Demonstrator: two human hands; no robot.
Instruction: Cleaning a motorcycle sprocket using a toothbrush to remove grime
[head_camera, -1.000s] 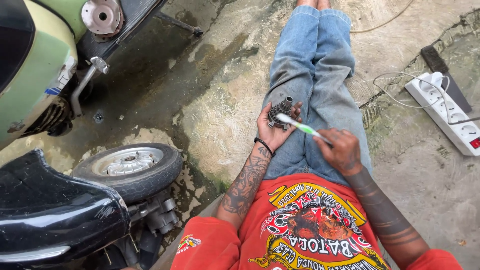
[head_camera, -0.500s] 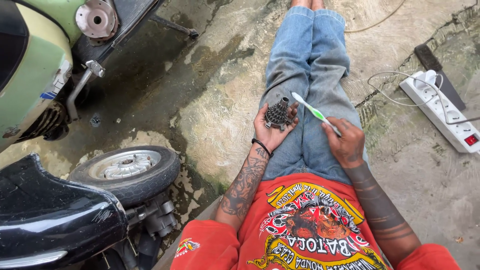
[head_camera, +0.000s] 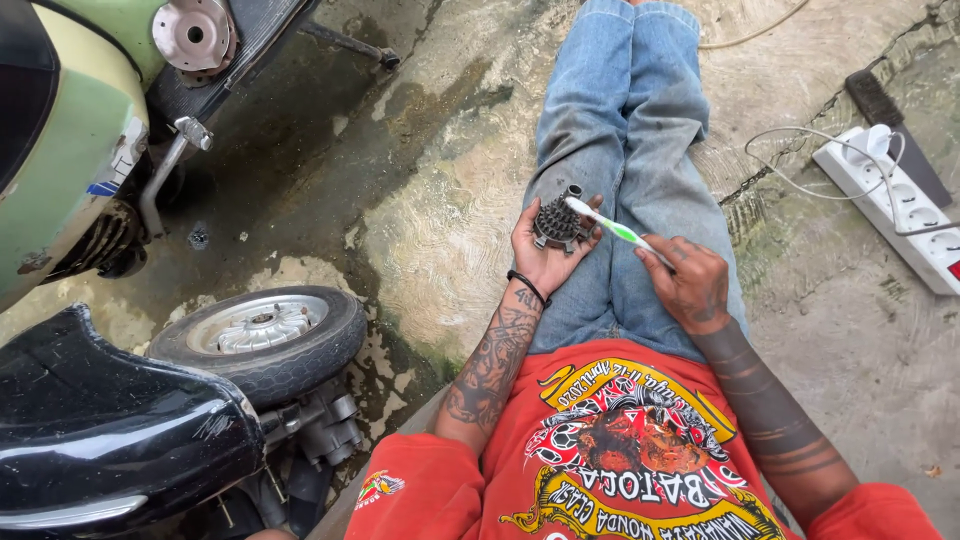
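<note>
Far left I see a scooter wheel (head_camera: 262, 330) lying on the concrete floor (head_camera: 420, 230). My left hand (head_camera: 548, 252) cups a dark toothed gear part (head_camera: 560, 222) over my lap, fingers curled around it. My right hand (head_camera: 690, 285) pinches a green-white toothbrush (head_camera: 612, 228), bristles touching the gear. A white power strip (head_camera: 900, 205) lies far right.

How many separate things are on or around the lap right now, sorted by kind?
Hands: 2, left hand cupping, right hand gripping
Toothed metal parts: 1, gear cluster in the left palm
Brushes: 2, green-white toothbrush and black brush
Power strips: 1, white power strip
Scooter wheels: 1, wheel
Total: 7
</note>
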